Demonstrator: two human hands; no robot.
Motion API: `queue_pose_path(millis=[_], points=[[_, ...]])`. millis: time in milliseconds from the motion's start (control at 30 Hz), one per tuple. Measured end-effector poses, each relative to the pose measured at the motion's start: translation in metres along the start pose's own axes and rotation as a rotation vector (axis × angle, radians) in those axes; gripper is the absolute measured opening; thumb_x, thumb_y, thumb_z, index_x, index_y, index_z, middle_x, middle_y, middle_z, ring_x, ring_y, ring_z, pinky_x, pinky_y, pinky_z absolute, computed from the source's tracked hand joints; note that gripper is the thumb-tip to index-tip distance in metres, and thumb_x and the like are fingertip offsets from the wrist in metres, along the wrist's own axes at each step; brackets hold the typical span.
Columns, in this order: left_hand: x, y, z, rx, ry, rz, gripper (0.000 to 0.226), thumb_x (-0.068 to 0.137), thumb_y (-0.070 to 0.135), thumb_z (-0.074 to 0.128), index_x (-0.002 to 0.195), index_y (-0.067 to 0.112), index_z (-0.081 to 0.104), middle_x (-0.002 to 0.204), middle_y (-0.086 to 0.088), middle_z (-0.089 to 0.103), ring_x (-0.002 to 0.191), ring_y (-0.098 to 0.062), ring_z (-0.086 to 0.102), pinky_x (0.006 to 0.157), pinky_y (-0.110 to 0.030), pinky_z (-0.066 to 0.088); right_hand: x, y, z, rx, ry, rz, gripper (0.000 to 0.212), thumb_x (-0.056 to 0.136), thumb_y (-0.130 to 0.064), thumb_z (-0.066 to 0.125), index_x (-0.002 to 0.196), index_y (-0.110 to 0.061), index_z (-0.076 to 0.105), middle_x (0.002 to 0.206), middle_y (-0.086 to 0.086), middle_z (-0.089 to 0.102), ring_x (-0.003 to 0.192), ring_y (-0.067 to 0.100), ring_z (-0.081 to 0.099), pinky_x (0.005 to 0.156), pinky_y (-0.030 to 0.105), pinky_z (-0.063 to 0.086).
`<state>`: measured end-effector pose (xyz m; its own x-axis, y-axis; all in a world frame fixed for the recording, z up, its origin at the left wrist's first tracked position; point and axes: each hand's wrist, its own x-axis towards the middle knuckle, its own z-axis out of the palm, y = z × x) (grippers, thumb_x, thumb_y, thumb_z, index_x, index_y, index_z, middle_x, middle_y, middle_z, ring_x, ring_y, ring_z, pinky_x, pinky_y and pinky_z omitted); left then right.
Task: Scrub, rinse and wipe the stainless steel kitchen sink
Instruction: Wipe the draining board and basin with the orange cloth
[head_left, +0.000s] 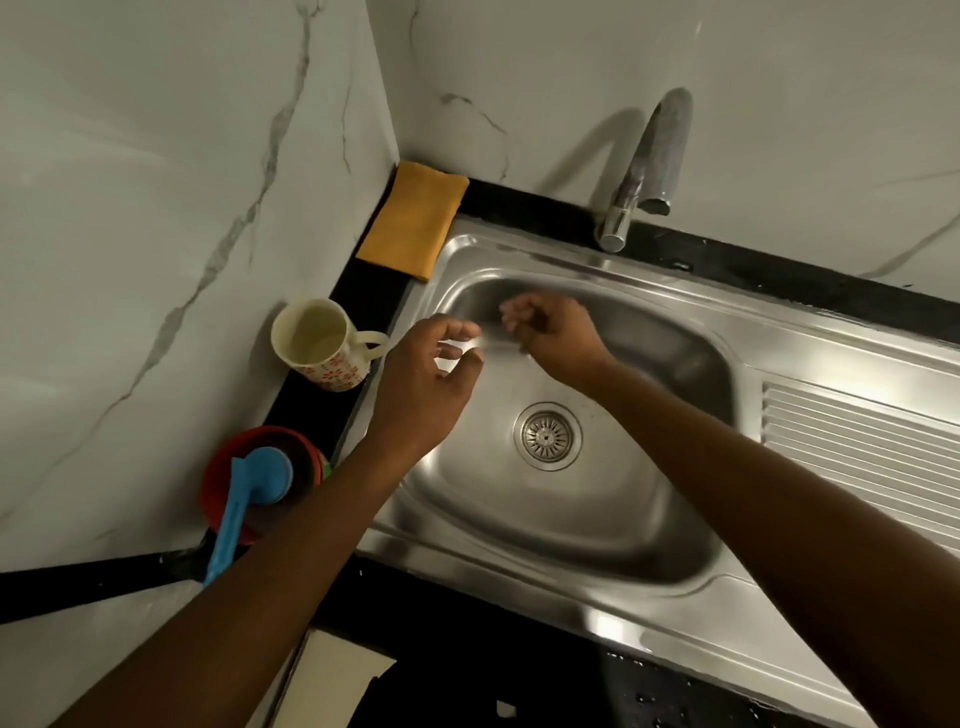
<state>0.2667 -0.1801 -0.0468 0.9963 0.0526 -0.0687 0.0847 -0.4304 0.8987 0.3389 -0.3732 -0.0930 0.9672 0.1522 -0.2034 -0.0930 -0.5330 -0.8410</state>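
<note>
The stainless steel sink (670, 525) fills the middle of the head view, with a round drain strainer (547, 435) in its basin. My left hand (431, 379) hovers over the basin's left side, fingers loosely curled and holding nothing. My right hand (556, 332) hangs over the back of the basin, fingers loosely bent and blurred, with nothing visible in them. A folded orange cloth (413, 218) lies at the sink's back left corner. A chrome tap (649, 166) stands behind the basin; no water runs from it.
A cream mug (319, 345) with red flowers stands on the black counter (358, 306) left of the sink. Nearer me, a blue-handled brush (247, 499) lies across a red bowl (223, 467). A ribbed drainboard (857, 447) lies to the right. Marble walls close in behind and left.
</note>
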Motion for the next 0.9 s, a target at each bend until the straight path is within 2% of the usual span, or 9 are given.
queue_pose_path(millis=[67, 200, 400, 500, 600, 667, 733, 800, 900], points=[[-0.006, -0.004, -0.012, -0.002, 0.019, -0.016, 0.018, 0.095, 0.020, 0.072, 0.113, 0.025, 0.070, 0.115, 0.017, 0.072, 0.102, 0.004, 0.065, 0.076, -0.007, 0.049, 0.022, -0.025, 0.020, -0.023, 0.014, -0.062, 0.027, 0.098, -0.013, 0.062, 0.123, -0.020, 0.070, 0.115, -0.007, 0.072, 0.108, 0.011, 0.067, 0.101, 0.038, 0.056], [-0.016, -0.008, -0.029, -0.054, 0.029, -0.045, 0.019, 0.097, 0.017, 0.072, 0.115, 0.020, 0.070, 0.115, 0.015, 0.072, 0.102, 0.008, 0.065, 0.076, -0.006, 0.048, 0.065, -0.061, 0.050, -0.100, -0.011, -0.070, 0.055, 0.096, -0.020, 0.066, 0.149, -0.025, 0.054, 0.149, 0.007, 0.054, 0.129, 0.022, 0.057, 0.106, 0.038, 0.051], [-0.030, -0.014, -0.049, -0.118, 0.048, -0.082, 0.019, 0.098, 0.012, 0.070, 0.116, 0.016, 0.071, 0.114, 0.014, 0.070, 0.098, 0.011, 0.064, 0.076, -0.004, 0.047, 0.114, -0.088, 0.076, 0.047, -0.047, 0.236, 0.065, 0.095, -0.035, 0.069, 0.155, -0.023, 0.047, 0.156, 0.013, 0.045, 0.137, 0.030, 0.051, 0.114, 0.038, 0.046], [-0.038, -0.020, -0.055, -0.126, 0.050, -0.100, 0.017, 0.097, 0.012, 0.071, 0.112, 0.019, 0.071, 0.111, 0.016, 0.070, 0.097, 0.010, 0.064, 0.075, -0.005, 0.047, 0.111, -0.099, 0.076, 0.185, -0.047, 0.297, 0.060, 0.098, -0.027, 0.071, 0.149, -0.005, 0.050, 0.150, 0.014, 0.051, 0.129, 0.027, 0.056, 0.105, 0.033, 0.050], [-0.044, -0.022, -0.059, -0.125, 0.047, -0.114, 0.016, 0.097, 0.012, 0.071, 0.111, 0.020, 0.072, 0.112, 0.014, 0.071, 0.097, 0.011, 0.064, 0.075, -0.004, 0.047, 0.104, -0.105, 0.067, 0.452, 0.038, 0.301, 0.058, 0.092, -0.018, 0.079, 0.142, 0.000, 0.056, 0.141, 0.015, 0.061, 0.121, 0.024, 0.061, 0.089, 0.028, 0.055], [-0.047, -0.020, -0.060, -0.115, 0.035, -0.111, 0.016, 0.097, 0.012, 0.071, 0.112, 0.018, 0.072, 0.113, 0.013, 0.071, 0.097, 0.013, 0.064, 0.075, -0.004, 0.046, 0.093, -0.111, 0.056, 0.615, 0.140, 0.276, 0.044, 0.087, -0.015, 0.084, 0.126, 0.000, 0.069, 0.122, 0.010, 0.069, 0.108, 0.019, 0.065, 0.082, 0.024, 0.053], [-0.050, -0.017, -0.060, -0.117, 0.014, -0.105, 0.016, 0.097, 0.012, 0.071, 0.112, 0.018, 0.072, 0.113, 0.013, 0.072, 0.097, 0.011, 0.065, 0.076, -0.004, 0.046, 0.079, -0.116, 0.041, 0.694, 0.236, 0.267, 0.023, 0.083, -0.014, 0.087, 0.100, -0.006, 0.074, 0.101, 0.004, 0.071, 0.090, 0.012, 0.064, 0.084, 0.030, 0.055], [-0.053, -0.011, -0.059, -0.119, -0.011, -0.090, 0.015, 0.097, 0.013, 0.072, 0.110, 0.021, 0.072, 0.112, 0.013, 0.073, 0.098, 0.008, 0.066, 0.077, -0.005, 0.047, 0.061, -0.112, 0.026, 0.740, 0.320, 0.287, 0.022, 0.082, -0.007, 0.087, 0.084, -0.013, 0.066, 0.092, 0.006, 0.072, 0.080, 0.015, 0.066, 0.082, 0.038, 0.061], [-0.059, 0.001, -0.050, -0.119, -0.053, -0.068, 0.014, 0.097, 0.015, 0.072, 0.107, 0.024, 0.073, 0.110, 0.015, 0.074, 0.100, 0.001, 0.069, 0.077, -0.008, 0.049, 0.028, -0.090, 0.004, 0.859, 0.301, 0.383, 0.020, 0.082, 0.004, 0.081, 0.092, -0.007, 0.067, 0.096, 0.014, 0.072, 0.080, 0.024, 0.069, 0.078, 0.041, 0.062]])
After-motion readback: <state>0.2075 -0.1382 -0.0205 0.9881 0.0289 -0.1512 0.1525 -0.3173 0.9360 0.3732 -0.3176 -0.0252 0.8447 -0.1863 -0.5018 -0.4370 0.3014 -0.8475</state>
